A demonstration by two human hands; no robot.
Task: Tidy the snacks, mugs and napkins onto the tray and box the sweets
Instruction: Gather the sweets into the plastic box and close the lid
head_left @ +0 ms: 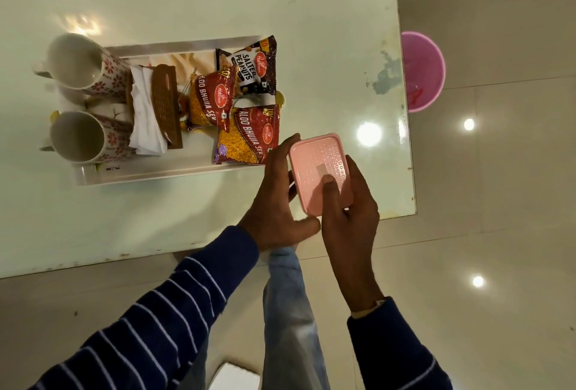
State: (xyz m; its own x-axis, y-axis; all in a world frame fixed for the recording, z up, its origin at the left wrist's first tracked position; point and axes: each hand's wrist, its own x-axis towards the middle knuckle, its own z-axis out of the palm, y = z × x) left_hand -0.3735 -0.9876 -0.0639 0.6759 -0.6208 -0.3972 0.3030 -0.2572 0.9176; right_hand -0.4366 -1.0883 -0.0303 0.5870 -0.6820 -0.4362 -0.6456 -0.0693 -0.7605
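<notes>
The pink box (319, 176) is sitting near the counter (193, 9) edge at about four o'clock from the tray (149, 172), and that is where the risk seems to lie: if the lid is being pressed unevenly, the box could skid toward the edge or one corner could stay unsealed (whether sweets are inside cannot be told, since the lid is covering it).

The left hand (277, 205) is cupping the box's nine o'clock side, its fingers (288, 144) curling round the far corner. The right hand (349, 218) is gripping the three o'clock side, fingers wrapping the edge while the thumb (328, 190) is pressing flat on the lid.

On the tray, two mugs (76, 62) are lying at nine o'clock, napkins (145, 115) beside them, and snack packets (249, 133) at three o'clock, one overhanging the rim and liable to slide off.
</notes>
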